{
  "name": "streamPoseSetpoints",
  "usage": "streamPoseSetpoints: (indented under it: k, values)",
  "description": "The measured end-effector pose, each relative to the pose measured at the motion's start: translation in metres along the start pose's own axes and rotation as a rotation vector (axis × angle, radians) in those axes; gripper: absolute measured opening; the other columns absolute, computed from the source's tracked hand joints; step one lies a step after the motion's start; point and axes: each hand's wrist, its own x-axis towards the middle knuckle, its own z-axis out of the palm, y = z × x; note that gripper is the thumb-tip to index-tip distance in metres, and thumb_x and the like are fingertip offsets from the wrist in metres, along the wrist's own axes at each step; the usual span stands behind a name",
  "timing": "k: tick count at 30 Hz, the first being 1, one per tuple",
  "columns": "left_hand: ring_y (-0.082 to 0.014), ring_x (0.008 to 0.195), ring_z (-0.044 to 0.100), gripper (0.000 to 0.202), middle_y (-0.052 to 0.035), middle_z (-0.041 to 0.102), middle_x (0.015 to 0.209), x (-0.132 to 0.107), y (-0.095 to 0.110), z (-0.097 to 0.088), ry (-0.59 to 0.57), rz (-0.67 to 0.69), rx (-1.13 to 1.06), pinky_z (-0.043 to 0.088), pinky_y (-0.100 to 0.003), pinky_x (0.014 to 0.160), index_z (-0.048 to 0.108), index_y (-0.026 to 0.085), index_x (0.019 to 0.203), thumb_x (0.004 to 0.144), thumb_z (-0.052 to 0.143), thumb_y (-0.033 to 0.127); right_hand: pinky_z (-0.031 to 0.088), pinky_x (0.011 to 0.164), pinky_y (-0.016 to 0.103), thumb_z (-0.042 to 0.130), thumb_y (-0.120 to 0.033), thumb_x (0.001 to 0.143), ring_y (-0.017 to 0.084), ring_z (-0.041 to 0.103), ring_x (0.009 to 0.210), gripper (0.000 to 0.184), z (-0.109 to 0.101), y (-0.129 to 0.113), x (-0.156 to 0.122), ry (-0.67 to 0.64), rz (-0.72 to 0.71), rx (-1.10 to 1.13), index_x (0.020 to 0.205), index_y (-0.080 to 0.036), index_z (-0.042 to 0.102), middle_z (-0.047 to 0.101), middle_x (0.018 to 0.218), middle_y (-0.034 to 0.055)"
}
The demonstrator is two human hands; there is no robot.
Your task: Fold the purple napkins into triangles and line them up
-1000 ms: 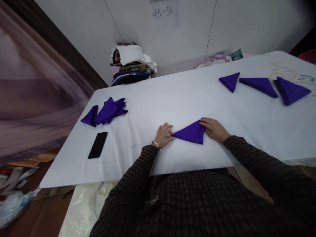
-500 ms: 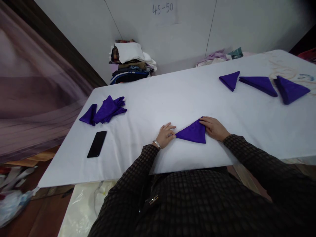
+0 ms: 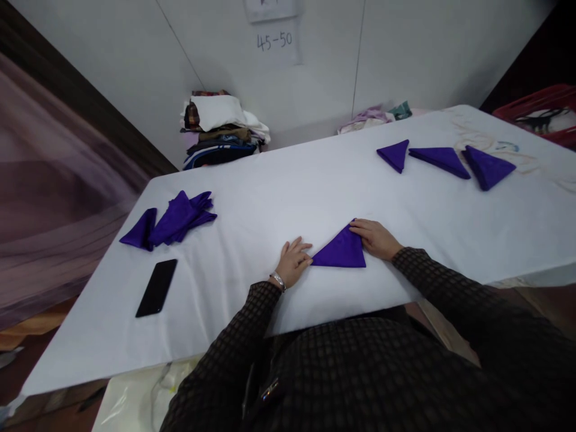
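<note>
One purple cloth (image 3: 342, 252), folded into a triangle, lies flat on the white-covered bench (image 3: 270, 192), toward the near edge and between the person's two hands. At its left corner is the left hand (image 3: 291, 264), its fingertips touching the point while the other fingers spread out above the white cover; whether they pinch the corner, I cannot tell. The right hand (image 3: 377, 239) rests at the far right corner, fingers lying over the tip, the thumb hidden, so its grip cannot be told either. A silvery bracelet (image 3: 278, 280) circles the left wrist, and both arms wear dark checked sleeves. Farther out, on the right of the bench near the far edge, three folded purple pieces sit in a row: a small triangle (image 3: 394, 156), a longer folded piece (image 3: 441, 161) and a larger triangle (image 3: 488, 168). On the left lies a loose purple pile (image 3: 180, 217) with a folded purple piece (image 3: 140, 230) touching its left side, and a black phone (image 3: 156, 288) lies nearer the person. Beyond the far edge, a stack of clothes (image 3: 222, 135) rises by the pale wall (image 3: 324, 66), which carries a paper marked "45-50" (image 3: 275, 42).
</note>
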Motion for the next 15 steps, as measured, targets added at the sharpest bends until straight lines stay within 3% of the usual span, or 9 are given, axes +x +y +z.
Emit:
streamPoseSetpoints:
  k: [5, 10, 15]
  values:
    - [-0.0236, 0.143, 0.026, 0.023, -0.002, 0.059, 0.132, -0.003, 0.009, 0.003, 0.038, -0.042, 0.042, 0.01, -0.054, 0.116, 0.064, 0.022, 0.081, 0.093, 0.044, 0.023, 0.047, 0.098, 0.05, 0.048, -0.006, 0.077, 0.028, 0.055, 0.12, 0.047, 0.003, 0.003, 0.0, 0.023, -0.028, 0.007, 0.119, -0.017, 0.066, 0.064, 0.124, 0.0122]
    - [-0.0259, 0.141, 0.029, 0.024, -0.0031, 0.059, 0.132, -0.007, 0.016, 0.012, 0.145, -0.113, 0.058, 0.013, -0.056, 0.115, 0.063, 0.021, 0.075, 0.091, 0.052, 0.034, 0.046, 0.098, 0.049, 0.047, -0.006, 0.077, 0.028, 0.055, 0.12, 0.048, 0.004, 0.003, 0.0, 0.015, -0.024, -0.005, 0.12, -0.018, 0.066, 0.064, 0.124, 0.0116]
    - [-0.0253, 0.139, 0.034, 0.027, -0.0031, 0.062, 0.127, -0.004, 0.021, 0.018, 0.206, -0.144, 0.125, 0.017, -0.056, 0.114, 0.062, 0.02, 0.072, 0.093, 0.048, 0.028, 0.047, 0.095, 0.048, 0.046, -0.008, 0.079, 0.029, 0.055, 0.119, 0.046, 0.001, -0.003, 0.0, -0.022, 0.028, -0.072, 0.119, -0.016, 0.066, 0.064, 0.126, 0.0119]
